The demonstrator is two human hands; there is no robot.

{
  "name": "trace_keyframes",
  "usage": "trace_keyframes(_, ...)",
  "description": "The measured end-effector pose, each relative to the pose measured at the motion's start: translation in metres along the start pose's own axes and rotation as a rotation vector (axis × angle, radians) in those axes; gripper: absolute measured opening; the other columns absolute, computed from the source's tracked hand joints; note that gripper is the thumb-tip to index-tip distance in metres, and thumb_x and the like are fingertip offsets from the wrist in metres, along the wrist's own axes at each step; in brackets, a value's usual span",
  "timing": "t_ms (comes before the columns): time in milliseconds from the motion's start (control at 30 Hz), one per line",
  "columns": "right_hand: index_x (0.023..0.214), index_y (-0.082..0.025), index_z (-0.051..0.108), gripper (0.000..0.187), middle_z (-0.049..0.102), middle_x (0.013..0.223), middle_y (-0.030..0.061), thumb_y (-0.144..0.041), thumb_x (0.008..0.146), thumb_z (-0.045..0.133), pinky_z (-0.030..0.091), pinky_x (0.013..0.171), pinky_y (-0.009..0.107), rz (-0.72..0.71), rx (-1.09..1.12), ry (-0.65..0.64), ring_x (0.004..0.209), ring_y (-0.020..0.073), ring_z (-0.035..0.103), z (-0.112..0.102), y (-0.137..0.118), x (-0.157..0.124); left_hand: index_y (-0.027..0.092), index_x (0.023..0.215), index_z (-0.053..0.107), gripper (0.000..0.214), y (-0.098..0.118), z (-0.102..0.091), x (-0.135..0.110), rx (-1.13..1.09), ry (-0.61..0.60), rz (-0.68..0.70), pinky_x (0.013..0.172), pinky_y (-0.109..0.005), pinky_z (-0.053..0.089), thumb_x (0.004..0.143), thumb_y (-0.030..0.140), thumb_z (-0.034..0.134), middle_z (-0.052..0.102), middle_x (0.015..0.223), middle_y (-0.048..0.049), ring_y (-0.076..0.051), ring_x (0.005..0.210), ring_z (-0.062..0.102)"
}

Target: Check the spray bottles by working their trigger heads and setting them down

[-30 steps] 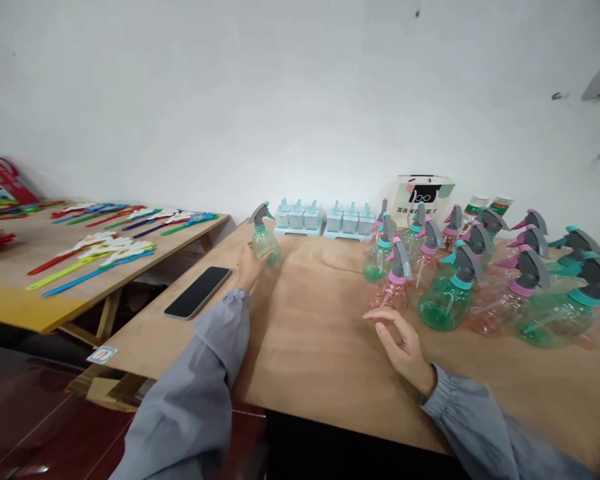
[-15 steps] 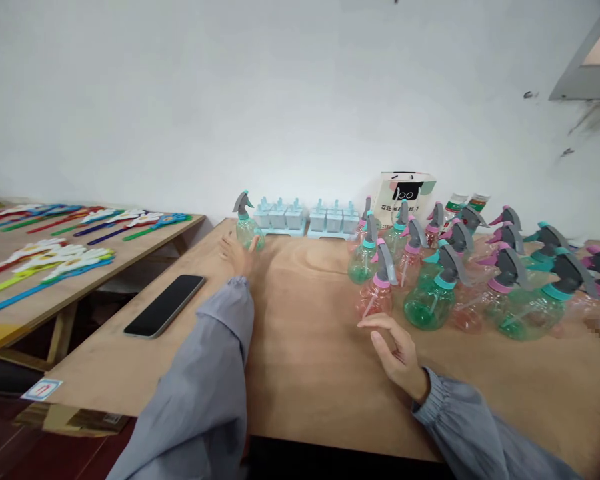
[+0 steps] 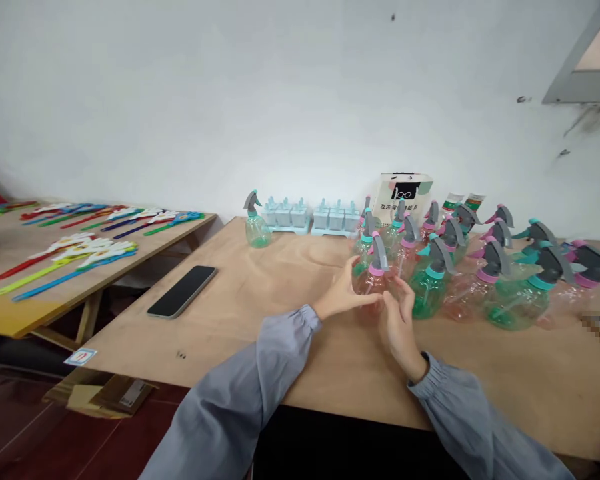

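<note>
A pink spray bottle with a grey trigger head stands upright at the front left of a cluster of spray bottles. My left hand curves around its left side, thumb across the front. On the other side, the fingers of my right hand close in against the bottle's body. Just right of it stands a green spray bottle, and more pink and green ones crowd behind and beside. Alone on the far left of this table is another green spray bottle.
Two light-blue popsicle mould sets sit by the wall, near a printed box. A phone lies at the table's left. Colourful flower-topped sticks cover the neighbouring table, across a gap.
My left hand has let go of the lone green spray bottle at the back left and moved right to the pink one. My right hand has come up against that pink bottle.
</note>
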State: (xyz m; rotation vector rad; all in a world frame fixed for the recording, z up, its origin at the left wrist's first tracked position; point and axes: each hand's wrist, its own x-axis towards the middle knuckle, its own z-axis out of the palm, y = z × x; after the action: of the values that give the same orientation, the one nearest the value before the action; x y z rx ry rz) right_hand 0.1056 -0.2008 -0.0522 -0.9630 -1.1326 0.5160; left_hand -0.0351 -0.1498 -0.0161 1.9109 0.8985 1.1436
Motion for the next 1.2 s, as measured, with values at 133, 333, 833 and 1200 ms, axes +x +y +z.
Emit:
trace_keyframes(133,0.133,-0.029,0.046,0.046,0.05,0.147,0.0092,-0.05,0.093,0.056,0.034,0.121,0.051,0.064,0.066,-0.123,0.141,0.023,0.046,0.004,0.006,-0.012,0.022,0.146,0.032,0.098,-0.001,-0.003,-0.003,-0.135,0.084,-0.023,0.119,-0.055,0.033,0.067,0.044,0.086,0.05,0.145,-0.0181,-0.032,0.14,0.046)
trace_keyframes(333,0.127,-0.027,0.051,0.036,0.062,0.131,0.0105,-0.047,0.097,0.052,0.041,0.116,0.051,-0.004,0.052,-0.311,0.129,0.023,0.057,0.015,0.002,-0.013,0.025,0.14,0.05,0.083,0.019,-0.042,-0.009,-0.32,0.121,0.039,0.108,-0.04,0.045,0.066,0.035,0.087,0.06,0.134,-0.0101,-0.026,0.125,0.057)
trace_keyframes(833,0.138,-0.012,0.035,0.083,0.046,0.142,0.0257,-0.048,0.073,0.072,0.03,0.116,0.058,-0.12,-0.378,-0.003,0.138,0.0372,0.04,0.073,0.085,0.111,0.024,0.113,0.073,0.044,0.024,-0.086,-0.04,-0.439,0.126,-0.073,0.104,-0.039,0.046,0.07,0.029,0.082,0.075,0.113,-0.0066,-0.025,0.114,0.065)
trace_keyframes(1200,0.135,-0.018,0.045,0.081,0.054,0.13,0.0174,-0.062,0.073,0.073,0.037,0.113,0.057,-0.245,-0.365,-0.129,0.128,0.0336,0.049,0.052,0.082,0.079,0.02,0.106,0.071,0.041,0.017,-0.094,-0.039,-0.765,0.277,-0.245,0.104,-0.041,0.051,0.067,0.02,0.083,0.076,0.094,-0.0028,-0.021,0.099,0.073)
